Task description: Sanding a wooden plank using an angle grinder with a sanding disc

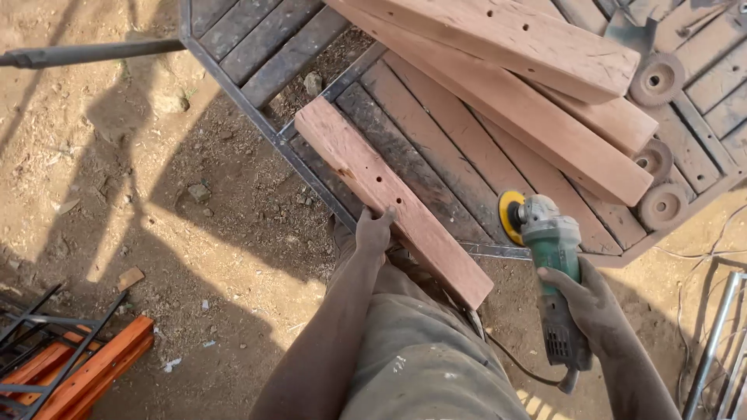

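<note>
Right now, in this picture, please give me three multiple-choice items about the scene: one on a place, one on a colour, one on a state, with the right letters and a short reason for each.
1. Where does the plank under the left hand lie?
A. On the slatted metal-framed table, its near end past the table's edge
B. Flat on the sandy ground
C. On top of the stacked beams

2. What colour is the body of the angle grinder?
A. Red
B. Green
C. Blue

3. How is the angle grinder held?
A. It lies alone on the table
B. It hangs by its cable
C. The right hand grips it, its yellow-backed disc close to the table top

Answers: 1 A, the plank crosses the table's frame and its near end overhangs toward the person. 2 B, the housing is green. 3 C, the fingers wrap the handle beside the plank.
</note>
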